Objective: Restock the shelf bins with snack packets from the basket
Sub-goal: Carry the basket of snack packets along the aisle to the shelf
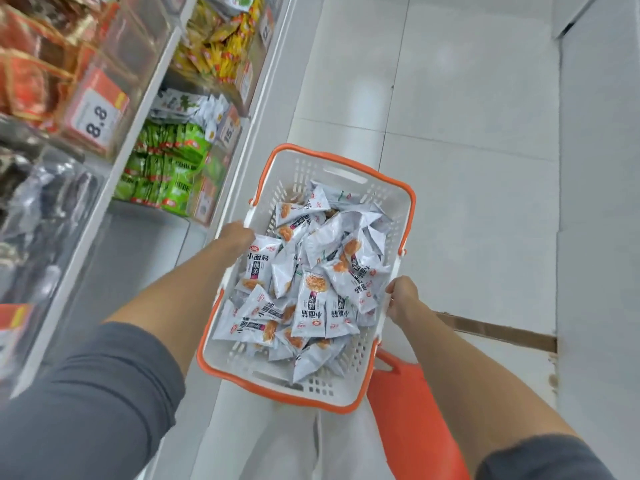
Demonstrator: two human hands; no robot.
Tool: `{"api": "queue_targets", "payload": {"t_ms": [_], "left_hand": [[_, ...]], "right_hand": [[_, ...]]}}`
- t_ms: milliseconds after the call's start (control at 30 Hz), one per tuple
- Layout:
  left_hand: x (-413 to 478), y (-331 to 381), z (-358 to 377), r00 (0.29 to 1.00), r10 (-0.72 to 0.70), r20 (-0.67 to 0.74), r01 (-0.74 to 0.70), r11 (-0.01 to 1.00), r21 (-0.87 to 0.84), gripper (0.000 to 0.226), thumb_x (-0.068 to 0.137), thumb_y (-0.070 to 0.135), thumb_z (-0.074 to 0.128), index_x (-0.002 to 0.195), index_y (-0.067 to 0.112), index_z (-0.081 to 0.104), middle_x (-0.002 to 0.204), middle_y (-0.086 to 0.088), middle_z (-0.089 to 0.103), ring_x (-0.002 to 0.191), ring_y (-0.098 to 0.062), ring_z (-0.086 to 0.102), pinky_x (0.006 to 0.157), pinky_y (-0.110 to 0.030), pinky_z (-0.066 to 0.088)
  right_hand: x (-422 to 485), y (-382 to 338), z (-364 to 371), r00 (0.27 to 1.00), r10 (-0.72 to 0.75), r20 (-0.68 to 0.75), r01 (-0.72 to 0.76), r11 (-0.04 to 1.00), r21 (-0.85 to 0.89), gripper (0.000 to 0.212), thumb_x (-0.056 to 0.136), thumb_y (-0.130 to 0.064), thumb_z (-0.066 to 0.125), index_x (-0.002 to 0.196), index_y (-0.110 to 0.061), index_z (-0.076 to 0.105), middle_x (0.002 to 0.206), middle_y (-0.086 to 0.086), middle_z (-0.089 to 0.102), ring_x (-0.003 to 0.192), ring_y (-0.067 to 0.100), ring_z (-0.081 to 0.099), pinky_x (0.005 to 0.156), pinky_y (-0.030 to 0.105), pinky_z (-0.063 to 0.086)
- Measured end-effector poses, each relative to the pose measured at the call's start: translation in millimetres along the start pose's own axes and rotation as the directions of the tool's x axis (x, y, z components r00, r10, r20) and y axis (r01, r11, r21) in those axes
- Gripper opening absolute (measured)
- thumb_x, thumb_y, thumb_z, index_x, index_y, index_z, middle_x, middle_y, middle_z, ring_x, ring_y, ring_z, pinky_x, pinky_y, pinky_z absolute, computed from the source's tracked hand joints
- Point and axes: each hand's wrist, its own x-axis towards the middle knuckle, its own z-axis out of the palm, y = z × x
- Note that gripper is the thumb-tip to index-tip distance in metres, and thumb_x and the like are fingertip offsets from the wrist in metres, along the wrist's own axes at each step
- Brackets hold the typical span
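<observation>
View from the head camera, looking down the aisle. The basket [332, 386], white with an orange rim, is held above the floor [467, 168] just beside the shelf bins [216, 174]. It is heaped with white snack packets [311, 299], which suggests restocking has barely begun and nearly the whole load is left to place. The right hand [401, 296] grasps the basket's right rim, fingers curled over it. The left hand [237, 237] is at the left rim, touching a packet; its fingers are hidden, so whether it grips the rim or the packet cannot be told. The nearest bins hold green packets [166, 161] and yellow packets [214, 50]. Which bin takes the white ones cannot be told.
</observation>
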Motion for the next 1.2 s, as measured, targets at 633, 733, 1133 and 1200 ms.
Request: {"api": "queue_targets", "payload": {"t_ms": [633, 733, 1133, 1200], "left_hand": [[96.6, -314.5, 109.5, 0.984, -0.128, 0.126, 0.125, 0.992, 0.029, 0.075, 0.083, -0.007, 0.051, 0.152, 0.009, 0.026, 0.152, -0.016, 0.037, 0.135, -0.037, 0.039, 0.109, -0.043, 0.038], [105.9, -339.4, 125.1, 0.980, -0.153, 0.127, 0.147, 0.987, 0.058, 0.074, 0.089, -0.008, 0.049, 0.154, 0.005, 0.017, 0.157, -0.016, 0.026, 0.141, -0.035, 0.030, 0.109, -0.037, 0.032], [112.8, -393.3, 128.3, 0.984, -0.099, 0.146, 0.092, 0.994, 0.058, 0.084, 0.084, 0.014, 0.059, 0.154, 0.026, 0.014, 0.115, -0.005, 0.054, 0.086, -0.024, 0.060, 0.067, -0.036, 0.050], [87.3, -382.4, 129.6, 0.998, -0.051, 0.019, 0.048, 0.987, 0.155, 0.060, 0.088, 0.009, 0.052, 0.145, 0.013, 0.035, 0.113, -0.009, 0.057, 0.084, -0.027, 0.062, 0.065, -0.036, 0.053]], "right_hand": [[99.7, 254.5, 71.7, 0.993, 0.047, 0.105, -0.032, 0.989, -0.145, 0.041, 0.080, 0.010, 0.039, 0.119, -0.003, 0.042, 0.133, 0.010, 0.039, 0.125, 0.028, 0.040, 0.110, 0.043, 0.034], [117.3, 282.4, 82.9, 0.994, 0.052, 0.100, -0.031, 0.979, -0.199, 0.059, 0.080, 0.009, 0.040, 0.139, 0.005, 0.035, 0.137, 0.012, 0.037, 0.126, 0.029, 0.039, 0.109, 0.043, 0.034], [117.2, 291.7, 125.0, 0.987, 0.091, 0.130, -0.017, 0.877, -0.480, 0.041, 0.084, -0.005, 0.048, 0.124, -0.003, 0.044, 0.119, 0.005, 0.034, 0.113, 0.026, 0.042, 0.092, 0.036, 0.039], [107.0, 277.7, 146.7, 0.992, -0.120, 0.027, 0.113, 0.806, -0.581, 0.047, 0.093, -0.009, 0.044, 0.139, -0.001, 0.039, 0.130, 0.009, 0.047, 0.113, 0.027, 0.052, 0.086, 0.036, 0.046]]}}
